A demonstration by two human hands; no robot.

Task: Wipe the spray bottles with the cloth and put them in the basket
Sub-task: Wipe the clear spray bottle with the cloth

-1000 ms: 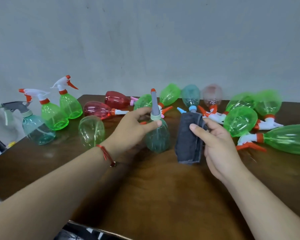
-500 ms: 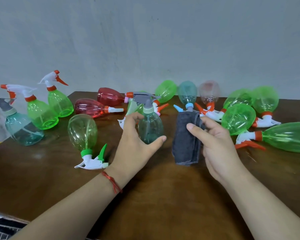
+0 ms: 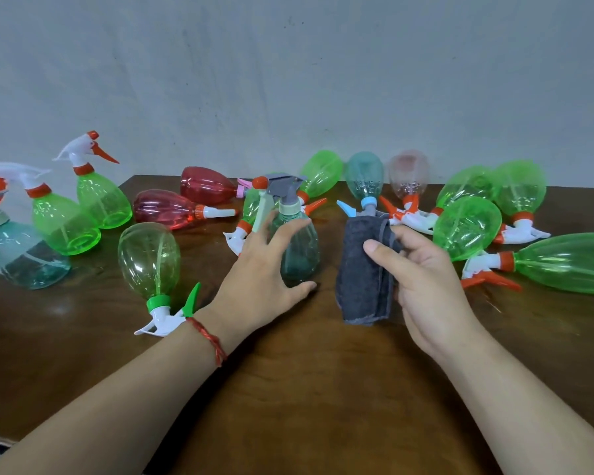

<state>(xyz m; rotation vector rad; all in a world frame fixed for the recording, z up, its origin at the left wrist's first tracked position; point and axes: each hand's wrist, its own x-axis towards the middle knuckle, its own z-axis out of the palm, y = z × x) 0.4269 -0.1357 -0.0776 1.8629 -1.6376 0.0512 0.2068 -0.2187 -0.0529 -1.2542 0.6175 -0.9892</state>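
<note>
Teal bottle point(image 3: 300, 252) upright, we are gripping it with our left hand point(image 3: 254, 289), our right hand point(image 3: 426, 282) pinching the cloth point(image 3: 357, 275) alongside.

I find open passage over the near table point(image 3: 306, 389), centre front. Bottles point(image 3: 467, 228) crowd the far side; one green bottle point(image 3: 150, 258) lies left, obstructing.

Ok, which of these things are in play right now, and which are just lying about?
In play: teal bottle, upright, held by the left hand; grey cloth, pinched by the right hand.
Lying about: green bottles on their sides at right; two red bottles on their sides; three upright bottles at left. No basket in view.
</note>
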